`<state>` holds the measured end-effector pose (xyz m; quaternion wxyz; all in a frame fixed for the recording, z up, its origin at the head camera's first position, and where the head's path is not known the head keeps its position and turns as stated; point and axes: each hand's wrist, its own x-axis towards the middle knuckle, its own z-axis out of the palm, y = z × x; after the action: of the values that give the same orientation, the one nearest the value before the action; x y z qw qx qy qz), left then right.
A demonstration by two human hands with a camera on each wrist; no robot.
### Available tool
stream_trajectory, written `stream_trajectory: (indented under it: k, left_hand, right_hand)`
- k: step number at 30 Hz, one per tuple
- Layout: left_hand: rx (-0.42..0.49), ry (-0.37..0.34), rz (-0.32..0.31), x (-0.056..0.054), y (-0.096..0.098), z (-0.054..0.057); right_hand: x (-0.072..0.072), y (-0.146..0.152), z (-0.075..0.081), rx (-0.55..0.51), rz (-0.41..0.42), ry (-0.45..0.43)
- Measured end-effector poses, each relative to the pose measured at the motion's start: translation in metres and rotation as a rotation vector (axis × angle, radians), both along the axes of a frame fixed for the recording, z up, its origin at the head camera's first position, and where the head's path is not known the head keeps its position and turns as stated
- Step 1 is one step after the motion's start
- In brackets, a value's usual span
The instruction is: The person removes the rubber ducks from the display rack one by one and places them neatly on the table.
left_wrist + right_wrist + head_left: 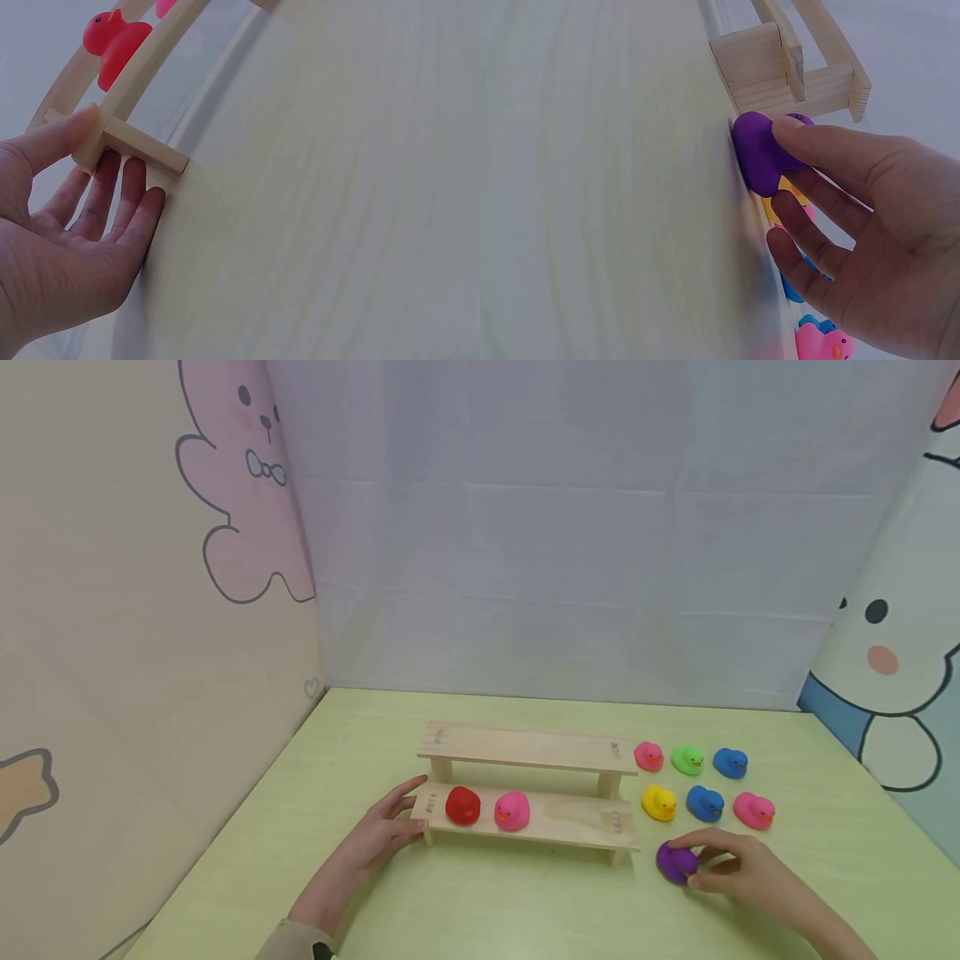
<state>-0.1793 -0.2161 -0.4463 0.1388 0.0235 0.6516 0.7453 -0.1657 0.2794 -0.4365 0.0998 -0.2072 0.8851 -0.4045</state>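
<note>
A purple rubber duck (pixel 677 863) sits on the table right of a two-step wooden shelf (pixel 525 747). My right hand (pixel 742 870) pinches this duck between thumb and fingers, as the right wrist view shows, with the thumb (pixel 802 133) on its head side. At the shelf's left end, my left hand (pixel 381 837) holds the lower step, thumb over the board and fingers around the leg (pixel 146 146). On that lower step stand a red duck (pixel 462 806) and a pink duck (pixel 512 811), side by side toward the left.
Behind the right hand, more ducks stand in two rows: pink (pixel 648 757), green (pixel 687 760) and blue (pixel 731 762) at the back, yellow (pixel 658 803), blue (pixel 705 804) and pink (pixel 754 811) in front. A pale curtain (pixel 562 568) hangs behind the table (pixel 480 910).
</note>
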Motion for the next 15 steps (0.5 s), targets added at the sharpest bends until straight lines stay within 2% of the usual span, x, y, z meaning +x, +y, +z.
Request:
stream_trajectory:
  k: [9,15]
  left_hand:
    - [0.003,0.006,-0.016,0.000,-0.001,0.000]
    - [0.005,0.013,-0.027,0.000,-0.001,0.001]
  right_hand:
    - [0.000,-0.006,0.008,0.047,-0.037,-0.033]
    - [0.002,-0.009,0.013,0.075,-0.044,-0.010]
